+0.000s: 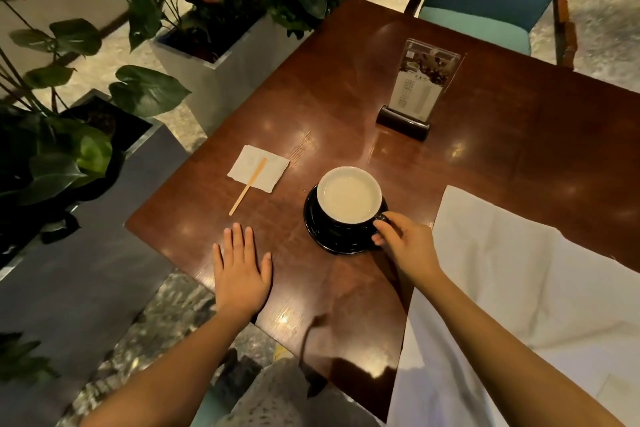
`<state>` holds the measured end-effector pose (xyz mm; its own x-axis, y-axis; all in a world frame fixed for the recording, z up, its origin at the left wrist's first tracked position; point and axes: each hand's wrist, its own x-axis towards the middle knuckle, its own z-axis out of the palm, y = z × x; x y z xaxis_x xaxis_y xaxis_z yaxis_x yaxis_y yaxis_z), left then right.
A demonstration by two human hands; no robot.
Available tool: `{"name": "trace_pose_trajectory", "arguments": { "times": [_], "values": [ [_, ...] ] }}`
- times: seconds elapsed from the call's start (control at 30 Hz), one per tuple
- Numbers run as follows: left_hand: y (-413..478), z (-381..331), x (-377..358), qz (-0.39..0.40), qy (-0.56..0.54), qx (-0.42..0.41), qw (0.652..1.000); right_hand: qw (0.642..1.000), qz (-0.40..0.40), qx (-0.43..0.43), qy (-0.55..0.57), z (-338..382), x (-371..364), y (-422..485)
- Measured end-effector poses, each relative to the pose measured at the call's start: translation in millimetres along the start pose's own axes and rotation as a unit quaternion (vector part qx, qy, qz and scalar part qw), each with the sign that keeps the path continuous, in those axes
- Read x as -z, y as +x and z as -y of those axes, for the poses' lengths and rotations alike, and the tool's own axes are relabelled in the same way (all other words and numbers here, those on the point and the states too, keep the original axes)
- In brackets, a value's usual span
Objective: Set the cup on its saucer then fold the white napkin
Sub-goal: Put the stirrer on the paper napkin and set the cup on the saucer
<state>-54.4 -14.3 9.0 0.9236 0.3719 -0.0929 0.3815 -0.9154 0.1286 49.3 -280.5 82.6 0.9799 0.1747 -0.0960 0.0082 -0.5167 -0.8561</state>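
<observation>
The dark wooden surface (346, 80) fills the frame's centre. At lower right a large white napkin (519, 288) lies spread, unfolded. At centre the cup (348, 196) is seated on its saucer (313, 225), its handle pinched in the right hand (403, 239) grip, probably for steadying. The left hand (240, 265) is pressed flat, open, at lower centre.

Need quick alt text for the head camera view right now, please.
Right hand grips the handle of a dark cup of pale drink sitting on its saucer; left hand lies flat on the wooden table, white napkin unfolded at right.
</observation>
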Motion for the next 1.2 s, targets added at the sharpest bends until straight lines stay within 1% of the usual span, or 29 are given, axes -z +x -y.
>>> {"name": "trace_pose_trajectory", "arguments": {
  "times": [0.17, 0.33, 0.83, 1.07, 1.13, 1.2],
  "values": [
    [-0.5, 0.2, -1.0, 0.005, 0.002, 0.003, 1.000, 1.000, -0.009, 0.004, -0.016, -2.2, -5.9, -3.8],
    [-0.4, 0.2, 0.0, 0.009, 0.003, 0.001, 1.000, 1.000, 0.000, 0.003, -0.031, -3.2, -6.6, -3.6],
    [0.8, 2.7, -1.0, 0.003, -0.009, -0.006, 1.000, 1.000, 0.015, -0.020, -0.005, -9.2, -3.8, -0.4],
    [1.4, 4.1, -0.6, 0.025, -0.004, -0.017, 1.000, 0.999, 0.004, -0.039, 0.007, -9.1, -7.2, -0.2],
    [1.4, 4.7, 1.9, 0.035, 0.000, -0.030, 0.999, 0.999, -0.004, -0.045, 0.017, -8.6, -8.8, -1.8],
    [-0.7, 2.9, 3.1, 0.046, 0.012, -0.079, 0.996, 0.999, -0.012, -0.048, 0.022, -7.4, -9.5, -2.9]
  ]
}}
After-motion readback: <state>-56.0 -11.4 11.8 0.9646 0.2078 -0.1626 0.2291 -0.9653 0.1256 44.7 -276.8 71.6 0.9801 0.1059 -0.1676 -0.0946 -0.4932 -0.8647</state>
